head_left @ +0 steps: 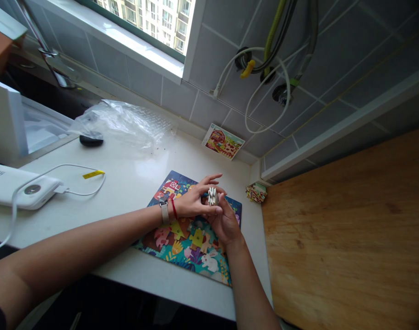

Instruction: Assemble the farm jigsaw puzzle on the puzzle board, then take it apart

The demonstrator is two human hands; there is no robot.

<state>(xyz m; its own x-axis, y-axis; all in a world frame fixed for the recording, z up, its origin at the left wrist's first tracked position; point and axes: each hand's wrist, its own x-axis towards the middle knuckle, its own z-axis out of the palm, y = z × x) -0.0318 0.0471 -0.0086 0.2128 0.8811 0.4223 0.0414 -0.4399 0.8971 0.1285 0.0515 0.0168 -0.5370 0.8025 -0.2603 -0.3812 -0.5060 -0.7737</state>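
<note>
Above a colourful jigsaw puzzle board [209,261] on the white counter, both hands meet around a small stack of puzzle pieces [213,196], seen edge-on. My left hand [197,198], with a watch and a red string at the wrist, has its thumb and fingers on the stack. My right hand [226,222] holds the stack from the right, its palm turned up. Several pieces lie on the board, among them a yellow-green one [197,238]. The hands hide the board's upper middle.
A picture card [223,141] leans on the wall, with another pile of pieces [256,193] in the corner. Clear plastic wrap [127,123], a black object [91,140] and a white power bank [24,188] with a cable lie left. A wooden board [346,229] stands right.
</note>
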